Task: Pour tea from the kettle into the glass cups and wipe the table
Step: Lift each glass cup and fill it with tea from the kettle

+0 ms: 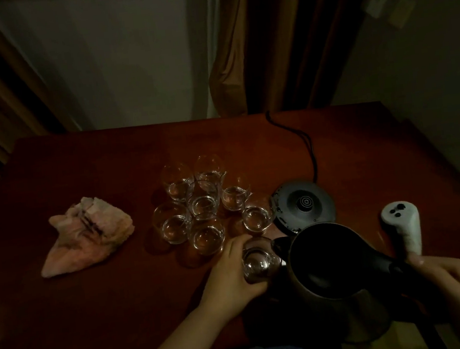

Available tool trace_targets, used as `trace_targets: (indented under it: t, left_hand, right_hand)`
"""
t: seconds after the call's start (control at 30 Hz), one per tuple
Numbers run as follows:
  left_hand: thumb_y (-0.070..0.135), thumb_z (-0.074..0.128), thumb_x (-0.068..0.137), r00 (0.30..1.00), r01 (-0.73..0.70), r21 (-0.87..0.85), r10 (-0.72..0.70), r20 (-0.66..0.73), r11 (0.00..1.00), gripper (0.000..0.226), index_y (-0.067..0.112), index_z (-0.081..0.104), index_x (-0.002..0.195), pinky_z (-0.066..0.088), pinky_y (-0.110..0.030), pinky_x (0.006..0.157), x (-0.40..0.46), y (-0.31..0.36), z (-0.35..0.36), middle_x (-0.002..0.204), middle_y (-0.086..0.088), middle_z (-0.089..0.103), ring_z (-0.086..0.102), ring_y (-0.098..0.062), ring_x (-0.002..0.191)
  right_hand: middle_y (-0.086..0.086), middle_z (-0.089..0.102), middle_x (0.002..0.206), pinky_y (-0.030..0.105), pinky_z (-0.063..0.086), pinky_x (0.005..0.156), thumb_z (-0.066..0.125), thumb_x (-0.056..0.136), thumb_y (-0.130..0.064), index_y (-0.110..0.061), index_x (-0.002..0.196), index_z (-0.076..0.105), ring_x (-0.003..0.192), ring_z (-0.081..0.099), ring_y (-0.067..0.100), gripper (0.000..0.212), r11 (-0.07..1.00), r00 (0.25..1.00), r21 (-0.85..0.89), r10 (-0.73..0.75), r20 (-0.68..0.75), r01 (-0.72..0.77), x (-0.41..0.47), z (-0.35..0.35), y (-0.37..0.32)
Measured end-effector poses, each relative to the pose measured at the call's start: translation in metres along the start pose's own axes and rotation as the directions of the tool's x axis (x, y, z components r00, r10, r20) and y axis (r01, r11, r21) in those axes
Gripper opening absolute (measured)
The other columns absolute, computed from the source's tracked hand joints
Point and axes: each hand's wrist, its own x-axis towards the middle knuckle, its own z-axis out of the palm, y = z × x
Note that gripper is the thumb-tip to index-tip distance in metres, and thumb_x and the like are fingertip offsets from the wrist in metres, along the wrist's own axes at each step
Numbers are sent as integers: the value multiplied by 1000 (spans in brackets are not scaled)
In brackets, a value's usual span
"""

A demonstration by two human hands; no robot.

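My left hand (231, 271) is wrapped around a small glass cup (257, 261) near the table's front edge. My right hand (447, 278) grips the handle of the dark kettle (328, 272), which is tilted left with its spout at the cup's rim. Whether liquid is flowing I cannot tell in the dim light. Several more glass cups (203, 203) stand clustered at mid-table. A crumpled pink cloth (89, 236) lies on the left of the red-brown table (96, 318).
The grey kettle base (302, 206) sits behind the kettle, its black cord (305, 142) running to the table's far edge. A white controller-like device (402, 225) lies on the right. Brown curtains and a wall stand behind the table.
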Motion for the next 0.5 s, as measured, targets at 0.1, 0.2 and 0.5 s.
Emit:
trace_targets:
  t: [0.1, 0.2, 0.5]
  left_hand:
    - [26, 80, 66, 1000, 26, -40, -26, -3, 999, 85, 32, 30, 135, 34, -4, 87, 0, 1, -1, 126, 17, 41, 46, 0, 115]
    - [23, 79, 67, 1000, 26, -67, -27, -6, 997, 85, 40, 27, 132, 32, 2, 82, 0, 2, 0, 125, 20, 36, 43, 6, 111]
    - [17, 81, 64, 997, 27, -118, -35, -70, 993, 77, 40, 35, 122, 33, 5, 81, 1, -3, -2, 122, 21, 40, 41, 21, 105]
  right_hand:
    - [46, 53, 81, 53, 45, 73, 65, 15, -83, 20, 77, 58, 79, 50, 60, 120, 992, 995, -111, 52, -85, -62, 2, 2, -7]
    - [26, 65, 89, 38, 41, 67, 70, 30, -65, -4, 70, 66, 80, 58, 32, 72, 993, 995, -65, 95, -43, -97, -2, 7, -16]
    - [47, 53, 94, 56, 47, 74, 56, 5, -91, -3, 67, 70, 86, 52, 59, 109, 984, 994, -151, 84, -73, -94, -2, 12, -19]
